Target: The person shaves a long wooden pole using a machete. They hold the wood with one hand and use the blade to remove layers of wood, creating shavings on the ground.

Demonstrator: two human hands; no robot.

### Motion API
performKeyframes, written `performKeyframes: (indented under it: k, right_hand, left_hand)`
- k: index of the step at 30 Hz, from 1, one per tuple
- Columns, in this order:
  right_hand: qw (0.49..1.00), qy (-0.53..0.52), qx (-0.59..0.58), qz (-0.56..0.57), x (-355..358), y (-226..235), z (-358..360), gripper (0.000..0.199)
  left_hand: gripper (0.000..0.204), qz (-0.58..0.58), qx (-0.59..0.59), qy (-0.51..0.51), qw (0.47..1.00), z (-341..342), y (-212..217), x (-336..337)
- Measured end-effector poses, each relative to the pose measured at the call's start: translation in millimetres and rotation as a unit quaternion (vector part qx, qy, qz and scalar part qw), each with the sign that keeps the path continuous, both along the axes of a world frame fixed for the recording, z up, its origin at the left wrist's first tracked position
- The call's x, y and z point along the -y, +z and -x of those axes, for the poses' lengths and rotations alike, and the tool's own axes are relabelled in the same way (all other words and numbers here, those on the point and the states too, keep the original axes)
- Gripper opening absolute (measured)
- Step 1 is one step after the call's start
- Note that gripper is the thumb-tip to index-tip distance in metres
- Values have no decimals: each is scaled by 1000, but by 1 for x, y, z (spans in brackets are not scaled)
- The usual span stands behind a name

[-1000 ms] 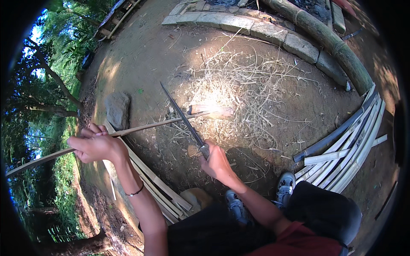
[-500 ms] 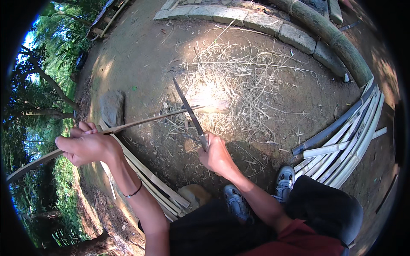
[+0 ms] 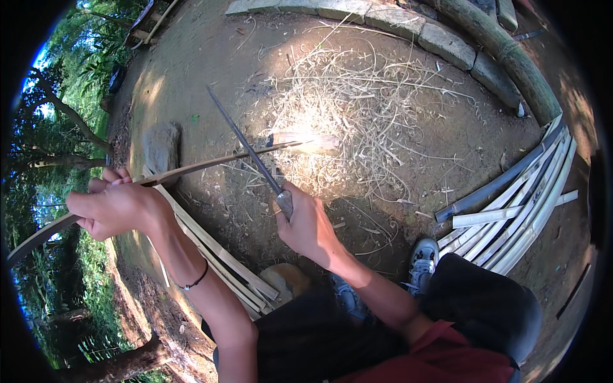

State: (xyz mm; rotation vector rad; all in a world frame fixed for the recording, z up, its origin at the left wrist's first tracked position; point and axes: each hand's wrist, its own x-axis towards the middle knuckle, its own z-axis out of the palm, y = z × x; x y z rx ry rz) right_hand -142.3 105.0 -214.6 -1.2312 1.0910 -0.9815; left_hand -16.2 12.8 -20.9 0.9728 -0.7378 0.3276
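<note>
My left hand [image 3: 118,203] is closed around a long bamboo strip [image 3: 198,166], which slants up to the right. The strip's thin far end reaches over a short wooden block [image 3: 319,143] lying in the sunlit shavings. Gripped by its handle in my right hand [image 3: 306,223] is a knife [image 3: 246,143] with a long, dark, narrow blade. That blade points up and to the left and crosses the strip about midway between my left hand and the strip's far end. My fingers partly hide the knife's handle.
Curly bamboo shavings [image 3: 383,115] cover the ground ahead. Split bamboo slats [image 3: 523,210] lie at the right, and more slats [image 3: 220,262] at the left by a stone [image 3: 287,281]. Another rock [image 3: 161,148] stands farther left. A stone border [image 3: 396,22] and thick bamboo pole [image 3: 511,54] run behind.
The knife has moved left along the strip, toward my left hand, and its blade leans more to the left. My left hand, still holding the strip, has shifted slightly left.
</note>
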Motion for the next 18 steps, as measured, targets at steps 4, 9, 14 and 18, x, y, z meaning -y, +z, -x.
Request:
performKeyframes:
  k: [4,9,14,18]
  right_hand:
    - [999,-3,-7,-41,-5,-24,-10,46]
    - [999,-23,-28,10,-6,-8,-17,48]
    - [999,28,-40,23,-9,29,-1,37]
    - [996,-30,-77,-26,-19,-19,-11,33]
  left_hand:
    - [26,7,-4,5,1000,0,5,2]
    - [24,10,-22,32,999,-15,7,4]
    - [26,9,1,20,1000,-8,4,1]
    - [26,23,6,-7,1000,2,7,5]
